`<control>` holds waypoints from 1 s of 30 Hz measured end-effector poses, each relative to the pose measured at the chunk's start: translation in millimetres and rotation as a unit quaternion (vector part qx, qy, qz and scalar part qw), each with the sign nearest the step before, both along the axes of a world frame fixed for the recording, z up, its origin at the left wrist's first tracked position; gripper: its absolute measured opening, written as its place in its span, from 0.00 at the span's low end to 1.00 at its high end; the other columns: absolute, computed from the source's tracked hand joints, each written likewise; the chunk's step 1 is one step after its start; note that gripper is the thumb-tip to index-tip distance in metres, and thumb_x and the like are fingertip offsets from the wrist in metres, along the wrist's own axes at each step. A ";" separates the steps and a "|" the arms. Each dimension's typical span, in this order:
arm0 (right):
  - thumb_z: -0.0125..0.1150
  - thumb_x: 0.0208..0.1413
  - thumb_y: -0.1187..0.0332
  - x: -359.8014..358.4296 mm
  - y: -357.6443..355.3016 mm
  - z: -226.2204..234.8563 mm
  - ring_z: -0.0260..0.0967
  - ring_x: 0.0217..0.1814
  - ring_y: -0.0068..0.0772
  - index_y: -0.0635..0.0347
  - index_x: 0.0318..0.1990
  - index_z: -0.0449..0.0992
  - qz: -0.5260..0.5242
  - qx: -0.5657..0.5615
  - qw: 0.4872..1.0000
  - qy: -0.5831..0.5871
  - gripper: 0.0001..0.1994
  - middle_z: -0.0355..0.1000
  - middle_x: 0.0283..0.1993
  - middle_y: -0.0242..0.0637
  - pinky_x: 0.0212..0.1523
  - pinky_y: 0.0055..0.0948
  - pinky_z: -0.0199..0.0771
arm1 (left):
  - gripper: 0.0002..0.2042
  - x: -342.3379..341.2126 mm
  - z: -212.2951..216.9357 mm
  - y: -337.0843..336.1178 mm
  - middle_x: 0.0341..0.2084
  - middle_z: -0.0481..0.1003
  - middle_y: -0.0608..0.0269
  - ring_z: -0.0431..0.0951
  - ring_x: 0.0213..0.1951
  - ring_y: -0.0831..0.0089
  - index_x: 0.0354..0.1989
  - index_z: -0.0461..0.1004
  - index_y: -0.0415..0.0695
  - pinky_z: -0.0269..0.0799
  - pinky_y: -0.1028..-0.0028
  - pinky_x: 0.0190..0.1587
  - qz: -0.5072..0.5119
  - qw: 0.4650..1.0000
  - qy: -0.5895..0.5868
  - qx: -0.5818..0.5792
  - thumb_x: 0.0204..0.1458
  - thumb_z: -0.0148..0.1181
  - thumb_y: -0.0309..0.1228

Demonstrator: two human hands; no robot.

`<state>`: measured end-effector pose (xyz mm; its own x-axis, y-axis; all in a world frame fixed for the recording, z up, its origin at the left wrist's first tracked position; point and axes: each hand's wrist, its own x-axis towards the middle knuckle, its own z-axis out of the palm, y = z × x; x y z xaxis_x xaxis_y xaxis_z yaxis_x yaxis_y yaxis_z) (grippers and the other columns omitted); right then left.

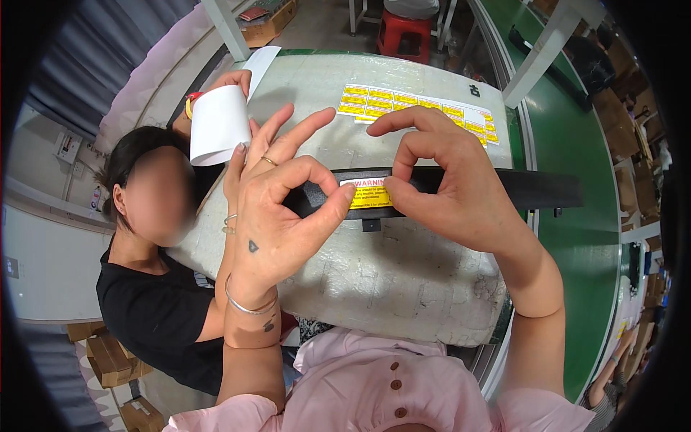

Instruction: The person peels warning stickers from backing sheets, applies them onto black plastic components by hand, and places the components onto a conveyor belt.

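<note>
A small yellow-and-white label with a red heading is held between my two hands, over a long black plastic bar. Thumb and forefinger of my left hand pinch its left edge, the other fingers raised. At the opposite edge, my right hand pinches it the same way, middle finger curled above. The bar lies crosswise on the worktable, and a small black tab juts from its near side. Whether the label touches the bar, I cannot tell.
The worktable has a pale covering. Sheets of yellow labels lie beyond the bar. On the left a co-worker in a black shirt holds white paper. A green conveyor runs along the right; a red stool stands behind.
</note>
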<state>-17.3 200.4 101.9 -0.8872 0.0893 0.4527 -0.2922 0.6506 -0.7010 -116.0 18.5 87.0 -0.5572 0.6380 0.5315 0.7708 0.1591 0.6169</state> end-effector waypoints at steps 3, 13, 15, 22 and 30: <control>0.61 0.39 0.76 0.7 -0.1 2.2 0.68 0.48 0.45 0.65 0.18 0.67 0.004 0.013 1.000 0.004 0.08 0.72 0.46 0.43 0.46 0.34 0.68 | 0.08 1.6 1.1 -1.0 0.53 0.72 0.61 0.59 0.62 0.51 0.17 0.71 0.45 0.48 0.57 0.63 0.010 1.000 0.013 -0.007 0.37 0.66 0.28; 0.61 0.39 0.75 2.8 -3.5 2.0 0.68 0.48 0.45 0.65 0.18 0.66 0.010 -0.003 1.000 0.003 0.08 0.72 0.45 0.43 0.47 0.35 0.67 | 0.08 4.4 3.6 -3.0 0.52 0.73 0.62 0.60 0.62 0.53 0.17 0.71 0.45 0.50 0.57 0.62 0.007 0.999 0.030 -0.016 0.37 0.66 0.28; 0.61 0.39 0.75 3.1 -3.0 1.6 0.68 0.48 0.45 0.65 0.18 0.66 0.008 -0.002 1.000 0.004 0.08 0.72 0.45 0.43 0.47 0.35 0.67 | 0.08 4.1 3.3 -2.6 0.52 0.73 0.62 0.61 0.62 0.53 0.16 0.71 0.45 0.52 0.58 0.61 0.008 0.999 0.034 -0.018 0.37 0.66 0.28; 0.59 0.39 0.78 4.8 -3.4 5.4 0.68 0.46 0.32 0.64 0.18 0.64 0.006 0.037 0.999 0.000 0.08 0.71 0.47 0.40 0.43 0.24 0.68 | 0.08 4.9 4.8 -3.6 0.52 0.74 0.61 0.63 0.60 0.50 0.17 0.71 0.45 0.58 0.59 0.57 0.014 0.998 0.061 -0.022 0.36 0.66 0.28; 0.61 0.39 0.75 4.9 -3.2 1.6 0.68 0.46 0.46 0.65 0.17 0.65 0.002 0.013 1.000 0.014 0.09 0.72 0.44 0.42 0.46 0.35 0.67 | 0.08 4.1 1.2 -0.6 0.52 0.74 0.60 0.62 0.61 0.49 0.17 0.70 0.45 0.58 0.59 0.58 -0.005 0.999 0.043 -0.003 0.35 0.66 0.27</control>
<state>-12.4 197.2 103.5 -0.8742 0.0739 0.4798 -0.3138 0.6681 -0.6747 -111.9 18.0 88.2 -0.5041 0.6461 0.5731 0.8218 0.1549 0.5483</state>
